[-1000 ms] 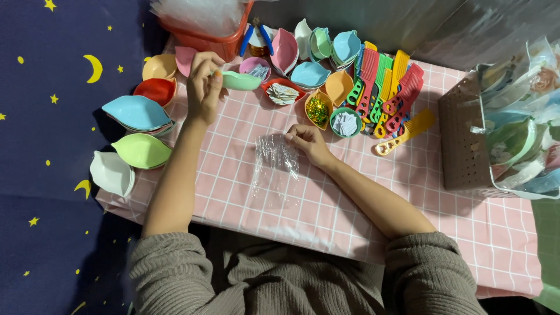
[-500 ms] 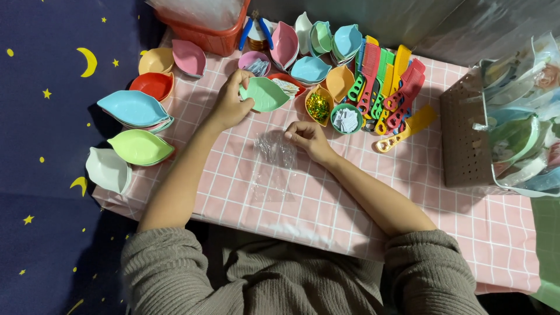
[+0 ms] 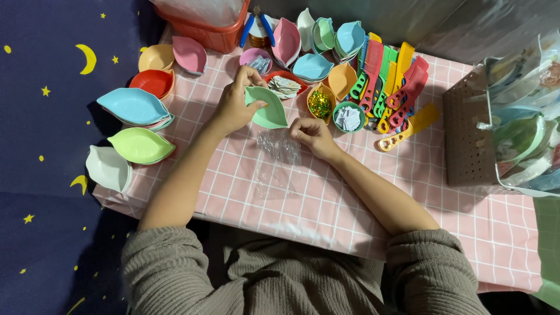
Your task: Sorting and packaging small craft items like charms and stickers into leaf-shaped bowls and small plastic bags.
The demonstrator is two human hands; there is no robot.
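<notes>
Left hand: I see my left hand (image 3: pixel 236 105) closed around a green leaf-shaped dish (image 3: pixel 267 108), fingers along its upper edge and thumb inside the bowl, the dish lifted and tilted above the surface.
Right hand: my right hand (image 3: pixel 312 135) pinches the top of a clear plastic bag (image 3: pixel 279 160) between fingertips and thumb.
Green dish: it sits just beside the right hand, right above the mouth of the bag, near the middle of the pink checked surface (image 3: pixel 326 204).
Clear bag: it lies flat on the surface below both hands, its crumpled upper end raised at my right fingertips; I cannot tell whether it holds anything.
Left side: stacks of leaf-shaped dishes lie at the surface's edge, blue (image 3: pixel 133 107), light green (image 3: pixel 141 145) and white (image 3: pixel 108 169), with a red one (image 3: pixel 153 83), a yellow one (image 3: pixel 156 57) and a pink one (image 3: pixel 189 54) farther back.
Behind the hands: a red dish with paper pieces (image 3: pixel 284 86), an orange dish with glittery green-gold bits (image 3: pixel 319 104) and a small green bowl of white pieces (image 3: pixel 349 116).
Right of those: a fan of coloured combs (image 3: pixel 391 87), touching one another.
Far right: a brown perforated basket (image 3: pixel 466 140) with packed dishes beside it.
Back edge: a red basket (image 3: pixel 213 32).
</notes>
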